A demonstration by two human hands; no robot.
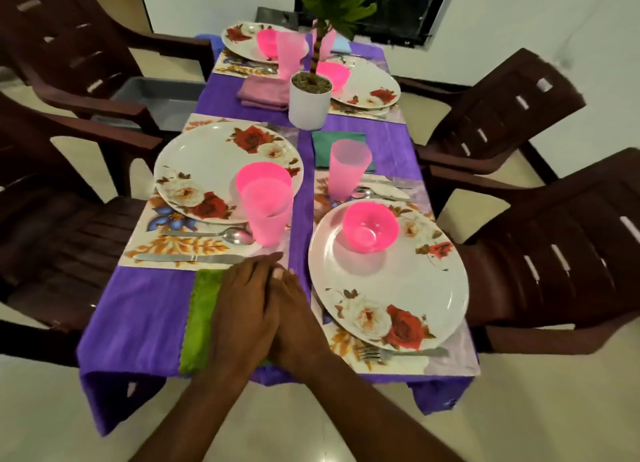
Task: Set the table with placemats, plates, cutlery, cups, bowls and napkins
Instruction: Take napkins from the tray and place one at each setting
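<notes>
At 6 o'clock, table edge: green napkin (201,319) mostly hidden beneath left hand (242,309). Right hand (294,326) overlaps, 3 o'clock side. Fingers straight, flat, pressing; nothing gripped.

A table under a purple cloth (138,309) fills the middle of a room with white walls (519,18) and a pale glossy tiled floor (284,423). Dark brown plastic chairs stand around it: two at nine o'clock (65,219) and ten o'clock (62,42), two at two o'clock (502,108) and three o'clock (561,253). A dark window (401,8) sits at twelve o'clock. A grey bin (162,98) rests on the floor at ten o'clock.
</notes>
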